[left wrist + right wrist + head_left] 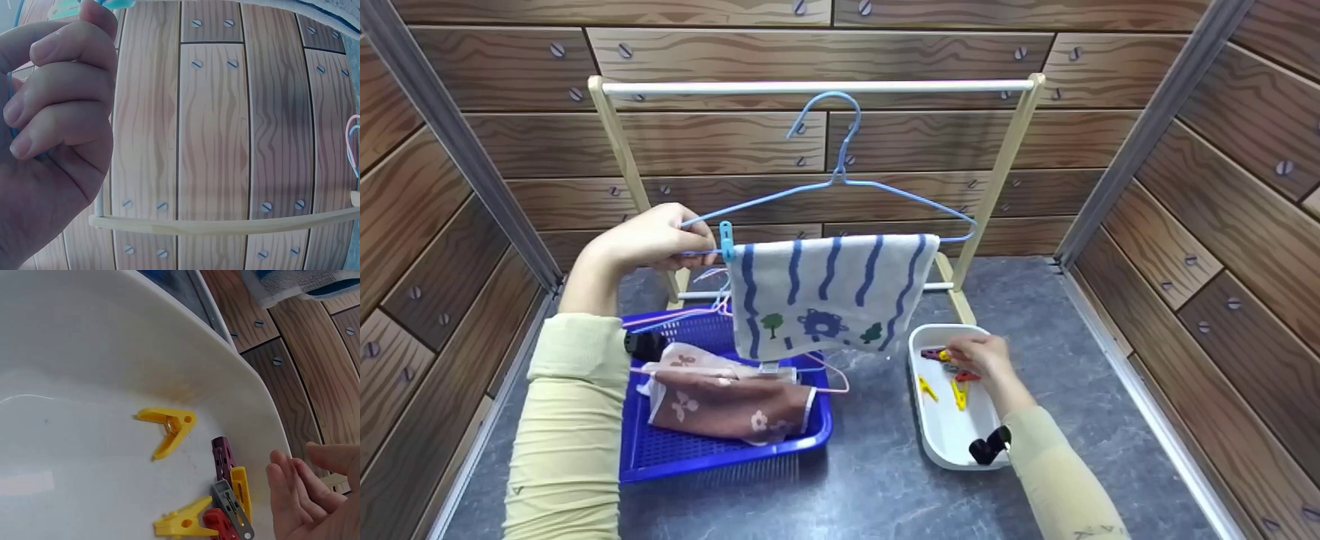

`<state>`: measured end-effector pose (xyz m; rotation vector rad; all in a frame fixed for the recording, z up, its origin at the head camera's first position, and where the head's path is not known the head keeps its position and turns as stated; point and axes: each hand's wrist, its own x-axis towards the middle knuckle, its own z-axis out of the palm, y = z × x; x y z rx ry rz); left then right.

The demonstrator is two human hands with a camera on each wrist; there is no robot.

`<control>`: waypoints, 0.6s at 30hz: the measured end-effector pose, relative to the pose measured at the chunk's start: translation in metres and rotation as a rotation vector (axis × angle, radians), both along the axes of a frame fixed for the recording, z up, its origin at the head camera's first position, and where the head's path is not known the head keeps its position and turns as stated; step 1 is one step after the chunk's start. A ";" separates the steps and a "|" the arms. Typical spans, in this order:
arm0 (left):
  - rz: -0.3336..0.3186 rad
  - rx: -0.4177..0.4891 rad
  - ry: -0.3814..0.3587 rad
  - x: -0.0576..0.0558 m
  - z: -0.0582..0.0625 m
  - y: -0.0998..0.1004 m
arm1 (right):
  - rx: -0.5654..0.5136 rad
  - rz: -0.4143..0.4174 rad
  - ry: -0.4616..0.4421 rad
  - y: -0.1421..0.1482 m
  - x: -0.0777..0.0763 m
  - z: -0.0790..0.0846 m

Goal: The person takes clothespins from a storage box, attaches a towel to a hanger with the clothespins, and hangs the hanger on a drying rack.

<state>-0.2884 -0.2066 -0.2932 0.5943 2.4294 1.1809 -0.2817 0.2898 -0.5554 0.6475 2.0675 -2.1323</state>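
Observation:
My left hand [660,236] grips the left end of a blue hanger [780,196], fingers curled round its wires. Over the hanger's lower bar hangs a white towel [832,289] with wavy blue stripes and small printed pictures. A light-blue clothespin [726,238] clips its left corner to the bar, right beside my fingers. My right hand [981,358] is over the far end of a white tray [941,431], its fingers loosely bent with nothing between them. Near it lie a purple clothespin [223,458], a grey clothespin [232,506], a red clothespin [222,526] and several yellow clothespins [185,520].
Behind the towel stands a wooden rack with a white top rail [817,88]. A blue basket [727,459] at the left holds a brown floral cloth [712,409] and more hangers [837,379]. Wood-patterned walls [1207,225] enclose the grey surface [870,487].

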 end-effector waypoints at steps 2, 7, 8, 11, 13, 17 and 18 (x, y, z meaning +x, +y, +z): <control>0.000 0.000 -0.004 0.000 0.000 0.000 | -0.022 0.013 -0.019 -0.003 0.002 -0.002; 0.006 0.007 -0.013 0.000 -0.001 0.001 | -0.070 0.062 -0.047 -0.007 0.007 -0.010; 0.006 0.009 -0.014 0.000 -0.002 0.001 | -0.077 0.074 -0.048 -0.007 0.008 -0.011; 0.006 0.012 -0.016 0.000 -0.002 0.001 | -0.079 0.099 -0.058 -0.008 0.010 -0.013; 0.006 0.010 -0.015 0.000 -0.002 0.001 | -0.064 0.119 -0.070 -0.008 0.011 -0.014; 0.002 0.006 -0.011 0.000 -0.002 0.001 | -0.018 0.163 -0.097 -0.010 0.014 -0.014; 0.001 0.006 -0.011 0.000 -0.002 0.001 | -0.007 0.174 -0.105 -0.011 0.014 -0.014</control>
